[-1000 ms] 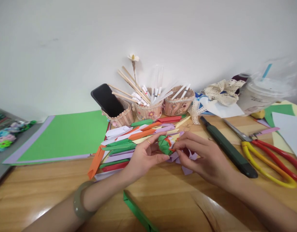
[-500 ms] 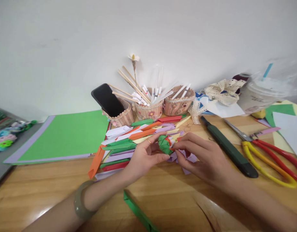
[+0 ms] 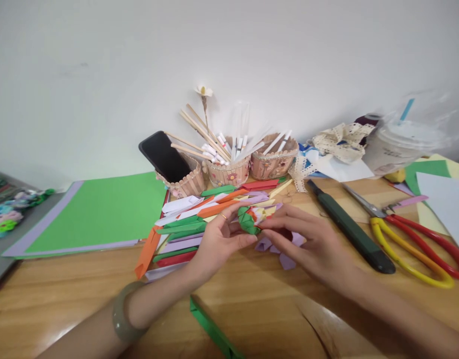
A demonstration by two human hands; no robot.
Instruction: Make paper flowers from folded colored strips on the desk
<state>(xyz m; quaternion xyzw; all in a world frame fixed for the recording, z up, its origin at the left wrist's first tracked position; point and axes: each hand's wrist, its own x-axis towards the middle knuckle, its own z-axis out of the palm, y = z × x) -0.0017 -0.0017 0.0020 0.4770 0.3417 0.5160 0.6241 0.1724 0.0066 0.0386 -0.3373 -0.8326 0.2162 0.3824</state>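
Between my two hands is a small woven paper piece [image 3: 247,221], green at its left end with orange, white and yellow toward the right. My left hand [image 3: 222,236], a ring on one finger, grips its green end between thumb and fingers. My right hand [image 3: 307,239] pinches its other end, whose far part is hidden behind the fingers. Behind and left of the piece lie folded paper strips [image 3: 184,229] in green, white, orange, red and purple. Purple paper bits [image 3: 287,260] lie under my right hand. A single green strip [image 3: 214,329] lies on the table nearer to me.
Three decorated baskets [image 3: 229,175] stand by the wall, holding a phone [image 3: 165,155], sticks and pens. To the right lie a dark green cutter-like tool [image 3: 352,229] and scissors [image 3: 386,217]. A lidded cup [image 3: 397,144] stands behind them. Green paper sheets [image 3: 98,214] lie left.
The woven paper piece has turned slightly in my hands and shows more white and yellow. My right-hand fingers have shifted a little along it. The whole view has moved slightly.
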